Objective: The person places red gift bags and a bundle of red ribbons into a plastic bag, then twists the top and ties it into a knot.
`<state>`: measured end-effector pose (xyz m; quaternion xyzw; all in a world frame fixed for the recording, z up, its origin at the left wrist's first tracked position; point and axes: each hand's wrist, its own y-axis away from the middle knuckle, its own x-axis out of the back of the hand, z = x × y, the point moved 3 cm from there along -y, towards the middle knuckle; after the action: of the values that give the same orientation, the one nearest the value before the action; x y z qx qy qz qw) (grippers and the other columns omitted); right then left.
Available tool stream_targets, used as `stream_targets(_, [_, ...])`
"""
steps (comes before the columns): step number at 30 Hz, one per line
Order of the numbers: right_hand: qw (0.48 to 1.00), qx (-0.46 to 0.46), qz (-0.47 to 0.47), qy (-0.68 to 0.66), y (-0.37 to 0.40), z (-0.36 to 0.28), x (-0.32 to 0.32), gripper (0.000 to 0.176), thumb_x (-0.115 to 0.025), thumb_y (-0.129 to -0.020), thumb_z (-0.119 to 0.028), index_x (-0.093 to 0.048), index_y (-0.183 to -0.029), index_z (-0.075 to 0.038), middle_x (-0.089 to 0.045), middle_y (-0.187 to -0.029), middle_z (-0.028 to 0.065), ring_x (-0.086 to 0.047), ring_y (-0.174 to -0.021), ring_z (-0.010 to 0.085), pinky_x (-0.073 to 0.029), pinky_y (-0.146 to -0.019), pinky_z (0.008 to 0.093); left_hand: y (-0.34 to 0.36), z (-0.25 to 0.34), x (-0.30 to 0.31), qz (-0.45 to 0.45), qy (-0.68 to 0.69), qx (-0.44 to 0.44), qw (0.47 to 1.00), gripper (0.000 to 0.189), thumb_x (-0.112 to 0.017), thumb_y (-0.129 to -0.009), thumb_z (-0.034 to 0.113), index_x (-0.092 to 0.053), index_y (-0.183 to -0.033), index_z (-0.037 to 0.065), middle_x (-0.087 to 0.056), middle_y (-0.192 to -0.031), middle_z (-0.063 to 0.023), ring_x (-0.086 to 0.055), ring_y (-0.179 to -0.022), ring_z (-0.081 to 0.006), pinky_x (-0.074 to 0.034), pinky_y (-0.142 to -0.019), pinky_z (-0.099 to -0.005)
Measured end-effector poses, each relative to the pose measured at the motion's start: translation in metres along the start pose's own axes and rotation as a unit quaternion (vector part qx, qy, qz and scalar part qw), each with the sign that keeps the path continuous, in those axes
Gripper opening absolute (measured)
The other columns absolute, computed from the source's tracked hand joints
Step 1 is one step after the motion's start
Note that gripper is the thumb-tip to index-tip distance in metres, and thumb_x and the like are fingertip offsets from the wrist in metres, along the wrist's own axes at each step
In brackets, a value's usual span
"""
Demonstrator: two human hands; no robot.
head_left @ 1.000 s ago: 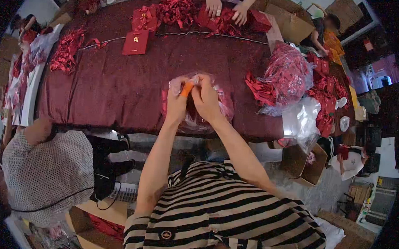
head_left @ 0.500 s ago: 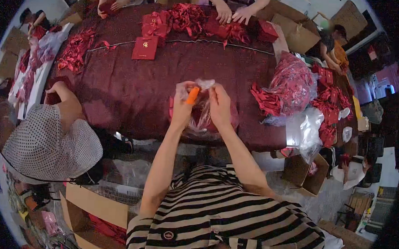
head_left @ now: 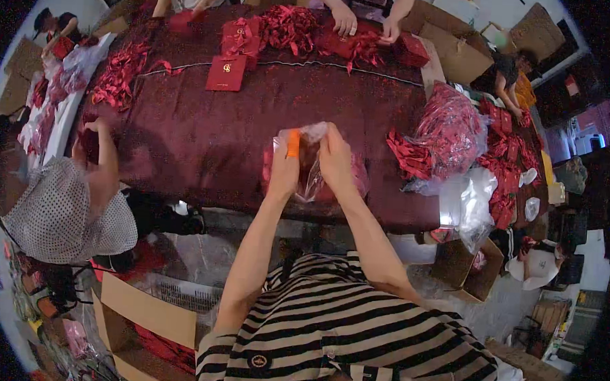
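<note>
A clear plastic bag (head_left: 311,177) full of red ribbon pieces rests at the near edge of the dark red table (head_left: 204,137). My left hand (head_left: 283,165) pinches the bag's top on the left; an orange cover sits on one of its fingers (head_left: 293,143). My right hand (head_left: 335,161) grips the bag's top on the right. The two hands hold the bag's mouth (head_left: 313,131) between them, a little above the table.
A larger bag of red ribbons (head_left: 446,129) and loose red pieces (head_left: 503,156) lie to the right. Red boxes (head_left: 226,72) and ribbon heaps (head_left: 118,74) lie farther back. Another person in a dotted top (head_left: 62,212) sits at left; others' hands (head_left: 365,25) work across the table. Cardboard boxes (head_left: 467,257) stand below.
My hands have drawn the bag's top upward and apart slightly. The person at left has leaned toward the table and raised an arm.
</note>
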<state>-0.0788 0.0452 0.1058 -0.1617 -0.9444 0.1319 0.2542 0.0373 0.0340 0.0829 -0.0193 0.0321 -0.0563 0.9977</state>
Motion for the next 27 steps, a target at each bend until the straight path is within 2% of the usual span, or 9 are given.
stream_targets(6, [0.998,-0.046,0.033,0.032,0.0,0.004,-0.011,0.012,-0.049,-0.089,-0.012,-0.052,-0.095,-0.002,-0.059,-0.08,0.0228,-0.059,-0.075,0.0419,-0.045,-0.065,0.0474,-0.002,0.01,-0.002,-0.051,0.118,-0.007,0.992,0.039,-0.031,-0.102,0.027,-0.045,-0.133,0.007,-0.054,-0.101,0.0041,-0.034,-0.063,-0.0027,-0.029,-0.053,-0.0185])
stream_targets(9, [0.998,-0.051,0.046,0.001,0.0,0.01,-0.011,0.011,-0.052,-0.087,-0.011,-0.051,-0.095,-0.003,-0.059,-0.082,0.0214,-0.059,-0.077,0.0408,-0.045,-0.066,0.0458,-0.006,0.001,-0.004,-0.065,0.069,-0.045,0.994,0.042,-0.031,-0.102,0.03,-0.042,-0.137,0.01,-0.052,-0.122,-0.0011,-0.05,-0.079,-0.0074,-0.042,-0.07,-0.0208])
stream_targets(11, [0.997,-0.054,0.052,-0.02,0.0,0.01,-0.012,0.013,-0.054,-0.086,-0.008,-0.05,-0.097,-0.003,-0.06,-0.084,0.0204,-0.059,-0.079,0.0399,-0.045,-0.067,0.0449,-0.007,0.003,-0.01,-0.125,-0.033,-0.192,0.973,0.043,-0.03,-0.102,0.03,-0.039,-0.139,0.011,-0.037,-0.142,-0.0078,-0.049,-0.116,-0.018,-0.037,-0.099,-0.0295])
stream_targets(12, [0.996,-0.036,0.079,-0.036,0.002,0.005,-0.011,0.017,-0.053,-0.085,-0.004,-0.049,-0.101,-0.004,-0.059,-0.08,0.0195,-0.061,-0.076,0.0356,-0.045,-0.063,0.0427,-0.006,-0.002,-0.011,-0.144,0.012,-0.144,0.979,0.043,-0.031,-0.101,0.029,-0.041,-0.139,0.012,-0.031,-0.146,-0.012,-0.028,-0.136,-0.0238,-0.019,-0.112,-0.0347])
stream_targets(14, [0.995,0.005,0.101,-0.016,0.007,0.003,-0.011,0.03,-0.051,-0.083,0.005,-0.043,-0.11,-0.005,-0.06,-0.079,0.0159,-0.063,-0.077,0.0313,-0.047,-0.064,0.0374,-0.007,-0.004,-0.011,-0.146,-0.028,-0.144,0.978,0.047,-0.027,-0.101,0.034,-0.042,-0.137,0.008,-0.032,-0.146,-0.0117,-0.029,-0.135,-0.0235,-0.02,-0.112,-0.0355])
stream_targets(18, [0.996,0.022,0.081,-0.042,0.007,0.015,-0.017,0.024,-0.053,-0.084,0.003,-0.047,-0.106,-0.004,-0.061,-0.082,0.0146,-0.064,-0.077,0.029,-0.048,-0.067,0.0337,-0.005,0.002,-0.01,-0.125,-0.034,-0.139,0.982,0.055,-0.023,-0.101,0.04,-0.044,-0.133,0.0,-0.034,-0.145,-0.0115,-0.032,-0.134,-0.023,-0.02,-0.112,-0.0363])
stream_targets(21, [0.996,0.009,0.076,-0.045,0.003,0.016,-0.01,0.021,-0.056,-0.084,0.001,-0.052,-0.104,-0.002,-0.063,-0.086,0.0135,-0.065,-0.081,0.0231,-0.049,-0.069,0.0305,-0.003,0.013,-0.01,-0.131,-0.017,-0.13,0.983,0.044,-0.028,-0.102,0.033,-0.045,-0.136,0.011,-0.035,-0.145,-0.0084,-0.034,-0.132,-0.0216,-0.026,-0.108,-0.0327])
stream_targets(23, [0.988,-0.045,-0.021,-0.146,0.001,0.012,-0.004,0.025,-0.059,-0.084,-0.007,-0.057,-0.108,-0.003,-0.065,-0.099,0.013,-0.063,-0.093,0.027,-0.048,-0.074,0.0375,0.001,0.018,-0.012,-0.113,0.037,-0.078,0.99,0.046,-0.027,-0.102,0.034,-0.042,-0.138,0.01,-0.034,-0.145,-0.0075,-0.035,-0.131,-0.0197,-0.027,-0.108,-0.0316])
stream_targets(27, [0.966,-0.056,-0.021,-0.252,0.004,0.011,-0.006,0.016,-0.055,-0.088,-0.007,-0.059,-0.103,-0.002,-0.066,-0.097,0.0079,-0.063,-0.09,0.0181,-0.047,-0.072,0.0306,0.005,0.029,-0.013,-0.09,0.148,-0.006,0.985,0.051,-0.026,-0.102,0.037,-0.033,-0.143,0.008,-0.032,-0.147,-0.0044,-0.036,-0.128,-0.0153,-0.029,-0.106,-0.029])
